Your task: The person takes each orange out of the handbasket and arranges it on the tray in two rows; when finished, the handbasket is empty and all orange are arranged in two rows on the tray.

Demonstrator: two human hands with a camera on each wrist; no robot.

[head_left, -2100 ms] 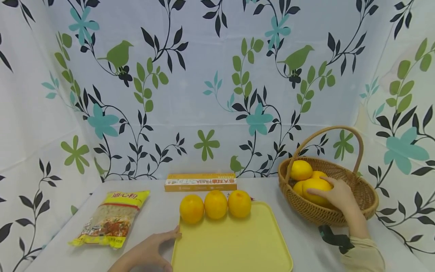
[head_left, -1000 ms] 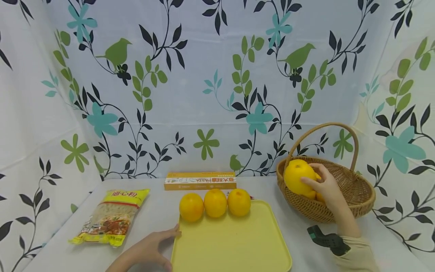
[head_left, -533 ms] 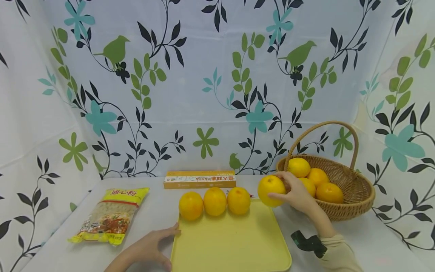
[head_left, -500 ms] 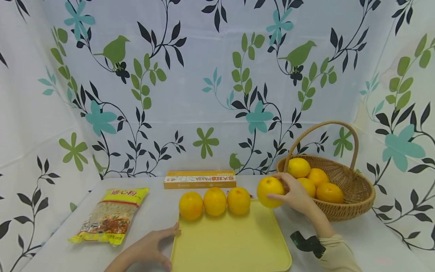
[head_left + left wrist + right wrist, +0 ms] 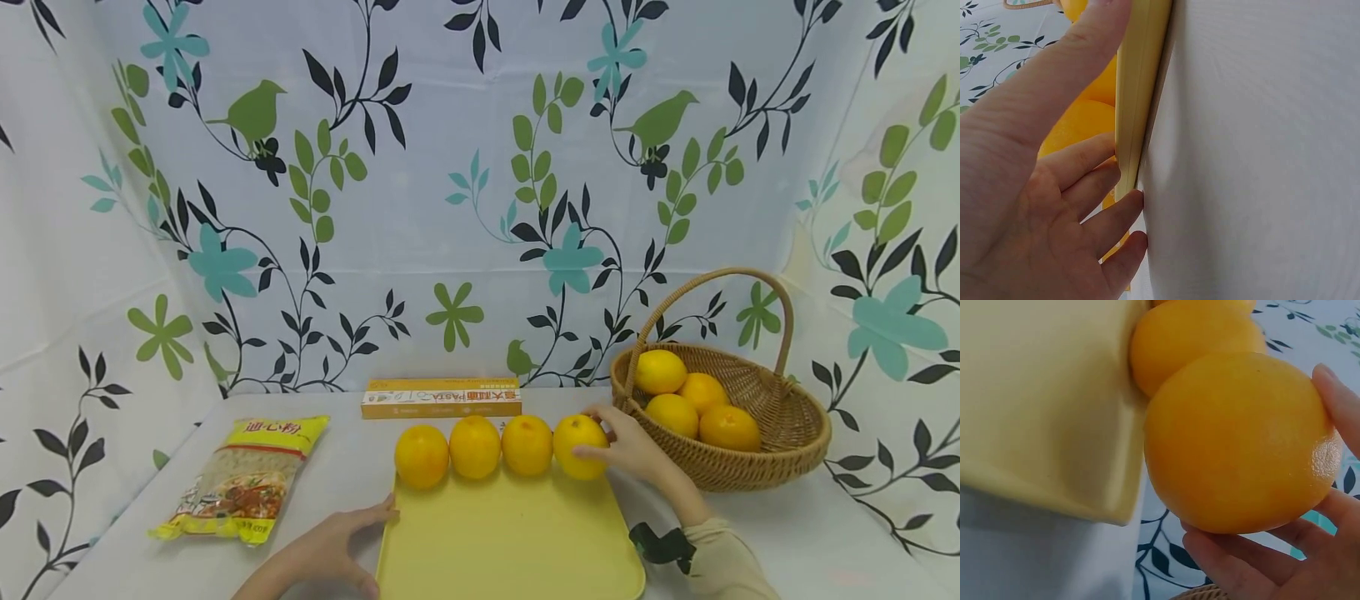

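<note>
White cloth [image 5: 427, 208] printed with green birds and dark leaves hangs behind a white surface [image 5: 825, 546], where we see a person's right hand [image 5: 626, 443] curled around a round yellow-orange fruit [image 5: 577, 447] at the far right corner of a pale-yellow rectangular plastic tray [image 5: 510, 542], just beside a row of 3 matching round fruits [image 5: 475, 447]. The left hand [image 5: 326, 548], fingers extended and gripping nothing, touches the tray's left rim; a brown woven wicker basket [image 5: 783, 467] holds 4 yellow fruits [image 5: 672, 415]. Released too near the edge, we judge, the fruit could roll off, or bump the row loose. Our right-wrist view shows fingers around the fruit that the head view hides; whether it touches the tray we cannot tell.
</note>
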